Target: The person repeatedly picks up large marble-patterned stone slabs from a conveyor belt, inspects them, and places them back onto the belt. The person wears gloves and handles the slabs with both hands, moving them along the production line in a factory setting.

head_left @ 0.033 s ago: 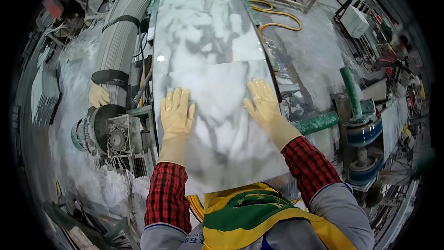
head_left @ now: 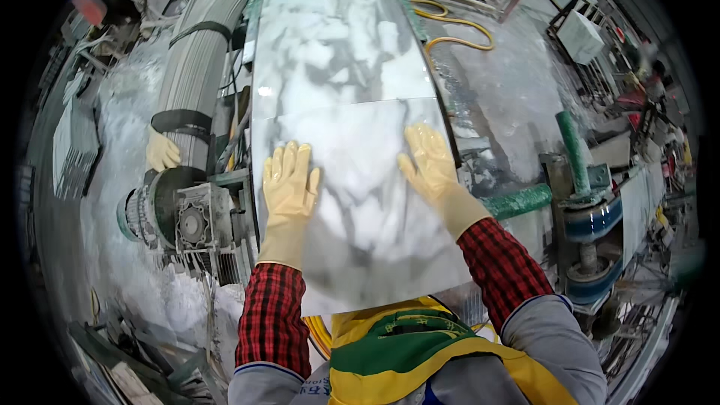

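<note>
Both my hands wear pale yellow rubber gloves and rest palm down on a glossy white marble slab [head_left: 364, 247] with grey veins. Near the slab's left edge lies my left hand [head_left: 287, 191], its fingers stretched forward and thumb apart. My right hand [head_left: 433, 172] lies by the right edge, fingers extended and turned a little inward. Neither holds anything. Just beyond my fingertips a thin seam crosses the surface, and a second veined marble slab [head_left: 345, 37] continues away from me. The near end of the slab reaches my yellow and green apron [head_left: 397, 345].
On the left stand a motor with gearbox [head_left: 193, 217], a ribbed grey bellows cover [head_left: 199, 60] and a spare glove [head_left: 161, 151]. To the right are a green roller [head_left: 517, 201], a blue-rimmed wheel assembly [head_left: 592, 221] and a yellow hose [head_left: 469, 24] on the wet floor.
The surroundings sit slightly further right in view. Both hands stay flat on the slab in nearly the same places.
</note>
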Action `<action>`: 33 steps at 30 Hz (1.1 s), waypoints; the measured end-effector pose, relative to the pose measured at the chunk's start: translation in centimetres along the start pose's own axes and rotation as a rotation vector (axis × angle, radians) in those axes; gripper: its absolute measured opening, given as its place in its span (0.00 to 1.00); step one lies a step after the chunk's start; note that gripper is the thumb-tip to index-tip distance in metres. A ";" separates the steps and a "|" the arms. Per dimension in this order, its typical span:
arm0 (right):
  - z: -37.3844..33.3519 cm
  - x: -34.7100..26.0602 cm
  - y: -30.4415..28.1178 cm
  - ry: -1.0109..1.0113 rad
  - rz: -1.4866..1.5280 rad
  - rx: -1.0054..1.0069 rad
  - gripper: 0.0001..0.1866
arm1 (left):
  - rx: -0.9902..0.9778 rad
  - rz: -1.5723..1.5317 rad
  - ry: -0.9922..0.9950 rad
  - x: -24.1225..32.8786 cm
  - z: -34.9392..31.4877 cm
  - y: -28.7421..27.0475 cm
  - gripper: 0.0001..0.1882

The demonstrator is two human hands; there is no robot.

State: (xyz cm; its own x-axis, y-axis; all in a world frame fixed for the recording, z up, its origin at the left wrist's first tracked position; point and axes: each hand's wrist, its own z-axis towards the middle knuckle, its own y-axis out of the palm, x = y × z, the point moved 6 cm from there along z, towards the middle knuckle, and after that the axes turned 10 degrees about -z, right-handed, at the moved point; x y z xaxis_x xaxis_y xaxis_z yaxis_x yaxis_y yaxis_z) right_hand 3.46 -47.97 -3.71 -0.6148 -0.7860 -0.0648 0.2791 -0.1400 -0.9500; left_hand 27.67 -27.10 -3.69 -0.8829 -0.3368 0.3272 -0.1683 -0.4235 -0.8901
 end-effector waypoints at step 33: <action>6.0 -1.5 3.5 -0.088 -0.074 -0.053 0.38 | -0.046 -0.023 -0.016 0.9 -1.7 -0.7 0.30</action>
State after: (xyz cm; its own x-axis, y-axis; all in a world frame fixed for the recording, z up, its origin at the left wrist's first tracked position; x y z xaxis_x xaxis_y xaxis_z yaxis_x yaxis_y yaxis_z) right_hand 9.74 -50.88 -5.11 -0.5645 -0.8249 0.0311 0.1947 -0.1696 -0.9661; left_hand 26.20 -25.70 -3.33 -0.8715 -0.3408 0.3525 -0.2091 -0.3920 -0.8959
